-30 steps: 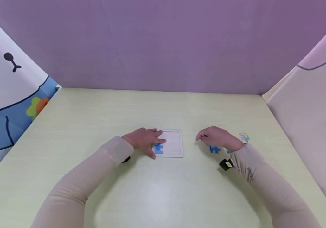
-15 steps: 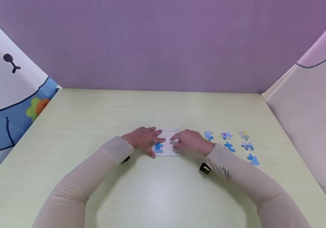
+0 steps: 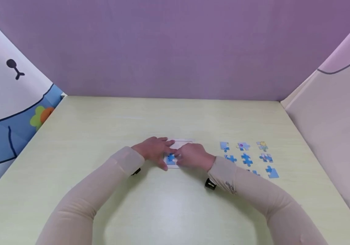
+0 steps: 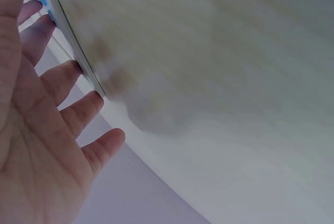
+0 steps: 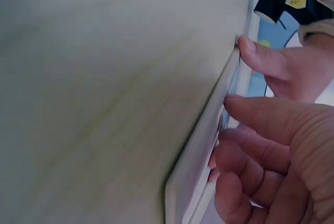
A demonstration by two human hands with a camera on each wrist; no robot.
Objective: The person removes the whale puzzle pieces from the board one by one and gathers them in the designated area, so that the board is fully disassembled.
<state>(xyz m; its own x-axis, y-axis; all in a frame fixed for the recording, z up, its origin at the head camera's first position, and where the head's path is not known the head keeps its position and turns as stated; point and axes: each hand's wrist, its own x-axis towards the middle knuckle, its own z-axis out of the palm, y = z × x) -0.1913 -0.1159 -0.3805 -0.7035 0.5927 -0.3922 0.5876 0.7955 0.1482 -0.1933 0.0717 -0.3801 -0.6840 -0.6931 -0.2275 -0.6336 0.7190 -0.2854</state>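
A small white puzzle tray (image 3: 182, 143) lies on the table in the head view, partly covered by both hands. A blue jigsaw piece (image 3: 170, 159) sits in its near left corner. My left hand (image 3: 154, 149) rests across the tray's left side with fingers spread; its fingertips touch the rim (image 4: 78, 59) in the left wrist view. Over the tray, just right of the blue piece, my right hand (image 3: 193, 156) pinches another jigsaw piece (image 5: 221, 122) between thumb and fingers. That held piece is mostly hidden; only its edge shows in the right wrist view.
Several loose jigsaw pieces (image 3: 246, 160) lie in rough rows on the table to the right, some partly behind the right sleeve (image 3: 242, 180). A purple panel (image 3: 175, 51) stands along the table's back edge, with side panels left and right.
My right hand has moved left from beside the loose pieces to the tray, bringing the pinched jigsaw piece next to the blue one. The left hand has stayed in place.
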